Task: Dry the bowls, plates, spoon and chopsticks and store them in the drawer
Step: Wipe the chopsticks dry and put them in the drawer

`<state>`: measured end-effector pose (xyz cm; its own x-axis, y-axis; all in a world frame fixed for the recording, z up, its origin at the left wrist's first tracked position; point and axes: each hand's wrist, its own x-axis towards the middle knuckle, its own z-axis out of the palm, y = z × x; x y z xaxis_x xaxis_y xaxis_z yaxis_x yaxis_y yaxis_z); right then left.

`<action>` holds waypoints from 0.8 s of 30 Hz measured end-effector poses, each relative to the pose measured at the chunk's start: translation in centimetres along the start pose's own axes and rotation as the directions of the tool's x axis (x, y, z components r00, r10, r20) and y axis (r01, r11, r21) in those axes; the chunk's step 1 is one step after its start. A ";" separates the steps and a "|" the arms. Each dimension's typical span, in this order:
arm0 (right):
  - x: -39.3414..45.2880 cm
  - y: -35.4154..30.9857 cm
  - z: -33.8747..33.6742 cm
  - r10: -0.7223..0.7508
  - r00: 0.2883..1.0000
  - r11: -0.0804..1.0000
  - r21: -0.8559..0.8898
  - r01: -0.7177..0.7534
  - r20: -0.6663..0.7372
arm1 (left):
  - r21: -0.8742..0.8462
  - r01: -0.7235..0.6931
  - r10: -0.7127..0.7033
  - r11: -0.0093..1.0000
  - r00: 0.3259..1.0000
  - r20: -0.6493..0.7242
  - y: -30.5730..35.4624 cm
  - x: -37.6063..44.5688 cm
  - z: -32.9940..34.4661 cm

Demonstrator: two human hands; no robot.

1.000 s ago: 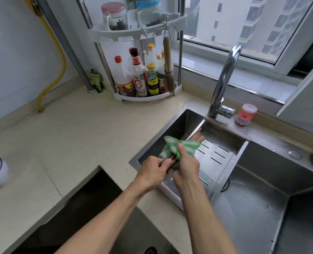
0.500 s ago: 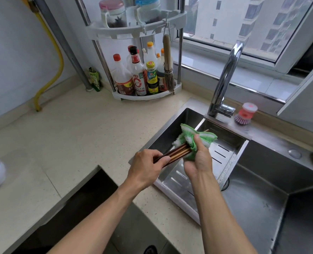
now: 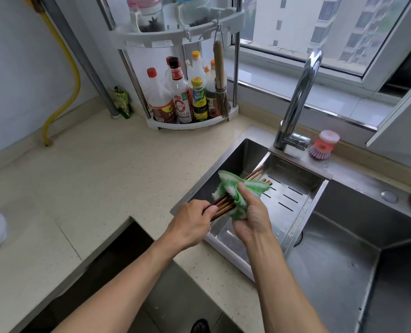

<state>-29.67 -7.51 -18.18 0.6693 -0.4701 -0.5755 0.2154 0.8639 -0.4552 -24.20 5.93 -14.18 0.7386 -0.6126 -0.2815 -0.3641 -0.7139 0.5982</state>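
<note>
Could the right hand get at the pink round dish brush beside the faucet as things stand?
Probably not yet: the right hand grips the green-and-white cloth wrapped round the brown wooden chopsticks. The path to the pink round dish brush looks free, past the steel faucet.

head view — worn high, faces forward and down | close over sink (image 3: 344,272) — single view

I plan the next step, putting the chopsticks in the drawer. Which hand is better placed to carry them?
Probably the left hand: it already grips the chopsticks by their near ends, while the right hand holds the green cloth around them.
</note>
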 end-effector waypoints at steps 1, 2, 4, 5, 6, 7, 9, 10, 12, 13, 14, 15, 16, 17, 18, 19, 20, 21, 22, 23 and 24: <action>0.1 0.3 0.3 -0.031 0.997 0.999 0.016 0.032 -0.070 | 0.020 -0.032 0.033 0.999 0.999 -0.010 0.3 0.0 0.4; 0.1 1.2 0.7 -0.069 0.982 0.998 -0.007 0.069 -0.177 | 0.054 -0.061 0.062 0.997 0.998 -0.011 0.8 0.0 0.8; 0.1 3.6 1.1 -0.185 0.900 0.973 -0.200 0.112 -0.395 | 0.091 -0.097 0.099 0.991 0.995 -0.018 1.5 0.3 1.5; -0.1 4.2 1.4 -0.224 0.879 0.958 -0.262 0.118 -0.421 | 0.087 -0.106 0.108 0.991 0.994 -0.020 1.5 0.4 1.7; -0.3 4.3 1.6 -0.210 0.885 0.962 -0.250 0.111 -0.416 | 0.085 -0.112 0.113 0.990 0.993 -0.011 1.3 0.4 1.5; -0.3 3.6 1.5 -0.183 0.893 0.974 -0.201 0.107 -0.410 | 0.086 -0.112 0.111 0.990 0.994 0.016 0.9 0.2 1.3; 0.9 0.9 0.8 -0.148 0.872 0.989 -0.071 0.130 -0.466 | 0.055 -0.109 0.105 0.993 0.991 0.081 -0.3 -0.3 1.0; 1.5 -0.4 0.6 -0.156 0.860 0.987 -0.050 0.151 -0.486 | 0.014 -0.100 0.098 0.995 0.990 0.103 -0.8 -0.6 1.0; 1.7 -1.4 0.3 -0.192 0.849 0.981 -0.073 0.179 -0.493 | -0.061 -0.064 0.072 0.996 0.989 0.130 -1.1 -0.9 0.9; 1.5 -0.6 0.5 -0.183 0.861 0.983 -0.078 0.166 -0.474 | -0.095 -0.039 0.052 0.995 0.989 0.136 -1.1 -0.7 0.9; 1.0 0.6 0.5 -0.170 0.881 0.985 -0.078 0.151 -0.441 | -0.127 -0.009 0.027 0.992 0.990 0.137 -1.0 -0.4 0.9; 0.7 2.0 0.7 -0.152 0.901 0.988 -0.092 0.125 -0.406 | -0.152 0.019 0.001 0.988 0.992 0.129 -0.7 0.0 0.8; 0.4 3.1 0.8 -0.130 0.920 0.990 -0.096 0.101 -0.371 | -0.177 0.039 -0.018 0.983 0.993 0.119 -0.5 0.3 0.6; 0.2 3.4 0.9 -0.109 0.933 0.993 -0.090 0.082 -0.343 | -0.195 0.044 -0.023 0.980 0.993 0.113 -0.5 0.4 0.4; 0.4 3.0 0.9 -0.099 0.941 0.994 -0.081 0.077 -0.323 | -0.200 0.035 -0.012 0.979 0.993 0.116 -0.6 0.3 0.1; 0.7 2.3 1.0 -0.101 0.942 0.994 -0.062 0.086 -0.320 | -0.194 0.025 0.001 0.981 0.991 0.130 -1.0 0.0 -0.2; 1.3 1.2 0.8 -0.121 0.938 0.993 -0.040 0.114 -0.325 | -0.202 0.022 0.009 0.979 0.988 0.152 -1.3 -0.4 -0.5; 1.8 0.1 0.6 -0.143 0.935 0.989 -0.023 0.144 -0.326 | -0.236 0.037 0.005 0.971 0.984 0.176 -1.6 -0.8 -0.9; 2.2 -0.6 0.5 -0.155 0.937 0.987 -0.015 0.159 -0.314 | -0.279 0.062 -0.006 0.958 0.980 0.197 -2.0 -1.1 -1.3; 2.3 -0.9 0.6 -0.157 0.945 0.987 -0.015 0.160 -0.287 | -0.315 0.085 -0.017 0.945 0.977 0.214 -2.3 -1.1 -1.6; 2.2 -0.9 0.6 -0.149 0.956 0.989 -0.017 0.150 -0.253 | -0.336 0.106 -0.028 0.936 0.973 0.229 -2.5 -1.1 -2.0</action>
<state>-27.91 -9.24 -18.60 0.4274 -0.6242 -0.6540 0.3014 0.7804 -0.5478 -22.94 9.02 -13.88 0.5990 -0.6536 -0.4626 -0.0715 -0.6190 0.7821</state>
